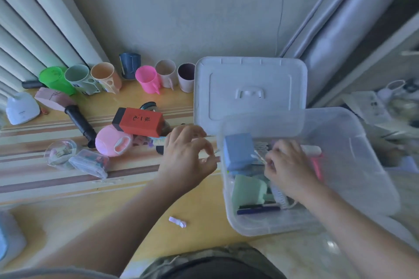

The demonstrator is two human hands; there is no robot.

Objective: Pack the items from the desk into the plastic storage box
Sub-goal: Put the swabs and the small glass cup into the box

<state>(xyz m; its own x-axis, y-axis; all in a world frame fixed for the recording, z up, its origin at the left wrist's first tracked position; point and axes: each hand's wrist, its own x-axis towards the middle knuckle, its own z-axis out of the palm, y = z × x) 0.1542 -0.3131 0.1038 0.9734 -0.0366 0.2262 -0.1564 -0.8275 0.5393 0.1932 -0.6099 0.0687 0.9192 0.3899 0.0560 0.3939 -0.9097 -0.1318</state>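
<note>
Both hands at the clear storage box (353, 188).
Right hand (288, 170) inside, pinching a cotton swab (259, 157); left hand (188, 156) loosely curled, empty, over the desk (140, 188).

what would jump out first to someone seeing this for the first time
Probably the clear plastic storage box at right, already holding a blue block and a green piece, with the right hand reaching inside. Next, the red box mid-desk and the row of coloured cups along the wall.
</note>
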